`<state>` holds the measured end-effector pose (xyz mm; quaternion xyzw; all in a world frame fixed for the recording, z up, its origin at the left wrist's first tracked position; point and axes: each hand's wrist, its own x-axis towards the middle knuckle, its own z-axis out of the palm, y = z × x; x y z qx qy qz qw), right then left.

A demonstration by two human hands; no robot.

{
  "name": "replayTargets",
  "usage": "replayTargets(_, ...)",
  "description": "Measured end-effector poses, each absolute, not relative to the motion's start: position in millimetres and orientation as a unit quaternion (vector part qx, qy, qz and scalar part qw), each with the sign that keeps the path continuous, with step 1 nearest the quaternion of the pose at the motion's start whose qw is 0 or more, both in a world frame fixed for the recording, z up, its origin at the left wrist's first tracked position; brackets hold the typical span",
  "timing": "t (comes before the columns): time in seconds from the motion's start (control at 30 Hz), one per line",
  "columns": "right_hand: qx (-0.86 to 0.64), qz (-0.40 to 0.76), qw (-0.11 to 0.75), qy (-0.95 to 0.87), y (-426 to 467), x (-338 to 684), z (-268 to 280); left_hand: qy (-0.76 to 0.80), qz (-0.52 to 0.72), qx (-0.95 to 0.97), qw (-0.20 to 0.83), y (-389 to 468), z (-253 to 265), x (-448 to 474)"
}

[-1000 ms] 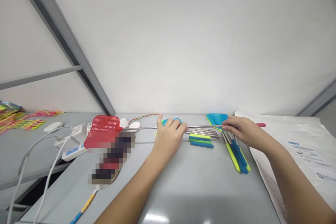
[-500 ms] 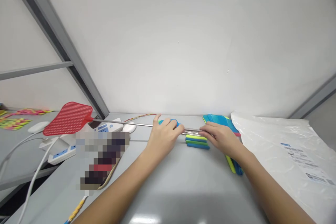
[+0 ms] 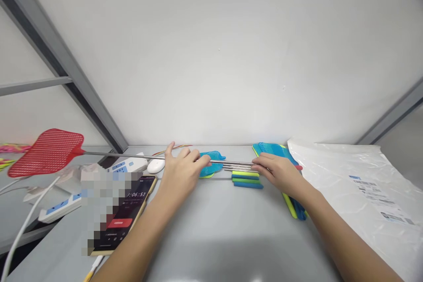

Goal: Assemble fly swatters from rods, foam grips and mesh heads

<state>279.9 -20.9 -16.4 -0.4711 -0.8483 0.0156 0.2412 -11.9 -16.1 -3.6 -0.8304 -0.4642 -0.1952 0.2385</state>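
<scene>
A red fly swatter (image 3: 49, 152) lies crosswise before me, its thin metal rod (image 3: 124, 155) drawn out long. My left hand (image 3: 183, 169) is closed around the rod, the index finger raised. At the other end, my right hand (image 3: 277, 172) grips the swatter where rod meets handle; only a red tip (image 3: 299, 167) of the handle shows past the knuckles. Beneath the rod, between both hands, lie several short swatters with blue heads (image 3: 211, 163) and green and blue handles (image 3: 247, 180). More blue swatters (image 3: 269, 149) lie behind my right hand, their handles (image 3: 294, 207) partly covered by my wrist.
Left of my forearm sits a phone (image 3: 132, 207) showing a timer, partly blurred. White power strips (image 3: 61, 207), cables (image 3: 29, 220) and a white mouse (image 3: 156, 166) stand around it. A white plastic mailer (image 3: 333, 167) covers the right side. Behind rises a white wall (image 3: 218, 75).
My left hand has slid left along with the red swatter head, and the rod between head and right hand is longer. The right hand stays nearly in place.
</scene>
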Motion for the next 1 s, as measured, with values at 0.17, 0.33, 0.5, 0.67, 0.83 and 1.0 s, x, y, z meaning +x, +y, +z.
replayTargets(0.17, -0.475, -0.006, 0.241, -0.846, -21, 284, -14, -0.463, -0.208, -0.827, 0.242, -12, -2, -17)
replayTargets(0.33, -0.471, -0.036, 0.264, -0.841, -22, 283, -21, -0.452, -0.266, -0.813, 0.253, -17, -11, 1)
replayTargets(0.5, -0.449, -0.069, 0.276, -0.847, -24, 275, -25, -0.44, -0.298, -0.804, 0.268, -26, -16, 19)
replayTargets(0.67, -0.434, -0.087, 0.274, -0.854, -28, 265, -30, -0.421, -0.306, -0.812, 0.265, -30, -23, 30)
replayTargets(0.83, -0.432, -0.089, 0.272, -0.855, -28, 260, -32, -0.419, -0.295, -0.819, 0.259, -31, -26, 33)
replayTargets(1.0, -0.443, -0.093, 0.258, -0.853, -24, 276, -20, -0.432, -0.293, -0.812, 0.262, -26, -15, 17)
